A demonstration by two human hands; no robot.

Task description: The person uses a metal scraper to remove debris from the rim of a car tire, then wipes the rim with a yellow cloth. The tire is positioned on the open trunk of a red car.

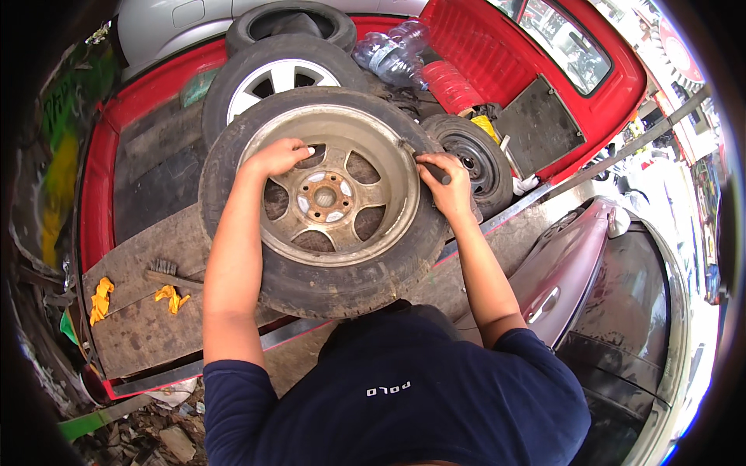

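A car wheel point(392, 206), a dirty alloy rim inside a black tyre, lies tilted in front of me with its rusty hub plate point(325, 197) showing. My left hand point(278, 157) reaches over the rim's left side, its fingers curled together beside a spoke opening. A small whitish spot shows at the fingertips; whether they grip anything is unclear. On the right edge of the rim, my right hand point(451, 182) is closed round a dark-handled tool point(437, 172). The tool's tip meets the rim's edge, too small to identify.
Beneath is a red pickup bed point(148, 221). Behind the wheel lean another alloy wheel point(241, 89) and a loose tyre point(342, 31); a steel spare wheel point(486, 182) lies right. A wire brush point(163, 269) and yellow rags point(101, 299) lie left. A parked car point(567, 272) stands right.
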